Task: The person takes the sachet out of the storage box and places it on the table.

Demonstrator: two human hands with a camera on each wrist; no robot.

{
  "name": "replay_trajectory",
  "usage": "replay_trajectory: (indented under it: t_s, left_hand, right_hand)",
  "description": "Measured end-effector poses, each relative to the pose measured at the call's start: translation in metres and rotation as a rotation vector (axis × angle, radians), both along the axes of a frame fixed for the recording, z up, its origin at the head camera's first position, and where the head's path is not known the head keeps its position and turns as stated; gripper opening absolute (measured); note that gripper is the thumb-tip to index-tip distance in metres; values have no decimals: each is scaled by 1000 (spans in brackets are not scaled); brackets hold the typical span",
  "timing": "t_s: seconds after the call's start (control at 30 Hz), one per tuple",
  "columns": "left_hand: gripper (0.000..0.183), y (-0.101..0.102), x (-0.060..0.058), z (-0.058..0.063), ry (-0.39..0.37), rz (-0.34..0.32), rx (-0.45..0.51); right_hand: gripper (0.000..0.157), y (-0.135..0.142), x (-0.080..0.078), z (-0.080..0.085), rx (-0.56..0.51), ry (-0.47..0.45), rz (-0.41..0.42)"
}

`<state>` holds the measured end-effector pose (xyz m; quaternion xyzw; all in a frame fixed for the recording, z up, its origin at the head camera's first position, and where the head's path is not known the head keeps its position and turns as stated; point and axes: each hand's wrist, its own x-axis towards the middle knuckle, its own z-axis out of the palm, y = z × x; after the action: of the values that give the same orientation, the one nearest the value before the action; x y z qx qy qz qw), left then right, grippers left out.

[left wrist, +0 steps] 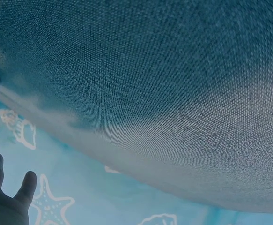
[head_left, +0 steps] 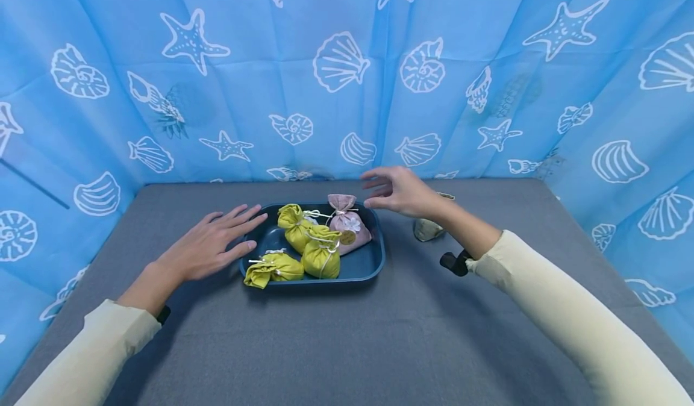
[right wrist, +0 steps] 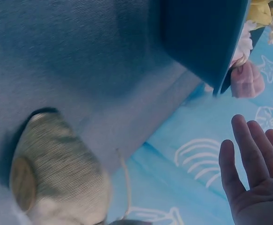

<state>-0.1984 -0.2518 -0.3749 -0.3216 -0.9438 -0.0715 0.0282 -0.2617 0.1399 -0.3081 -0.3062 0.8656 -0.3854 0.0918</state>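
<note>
In the head view a dark blue tray (head_left: 358, 273) holds several drawstring pouches. Three are yellow-green, one being the front pouch (head_left: 321, 258), and a pink pouch (head_left: 352, 228) with a white flower leans at the tray's right end. My left hand (head_left: 211, 246) hovers by the tray's left rim, fingers spread and holding nothing. Above the tray's right back corner is my right hand (head_left: 403, 192), fingers loosely bent, also holding nothing. A grey-green pouch (right wrist: 61, 168) with a round tag lies on the table right of the tray; my right forearm partly hides it in the head view.
The grey cloth-covered table (head_left: 325, 346) runs back to a blue curtain (head_left: 244, 93) printed with white shells and starfish. Another curtain side (head_left: 640, 153) stands along the right edge of the table. Both sleeved forearms reach in over the front.
</note>
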Motion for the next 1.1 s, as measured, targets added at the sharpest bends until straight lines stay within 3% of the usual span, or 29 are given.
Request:
replay_trajectory:
  t_s: [0.57,1.1]
  left_hand:
    - [58,2,0,-2,10,-1,-1]
    - [58,0,0,-2,19,-3,3]
  right_hand:
    - [49,-30,-11,-8,54,-12,71]
    - [39,-43,-11,-14,80,-18,47]
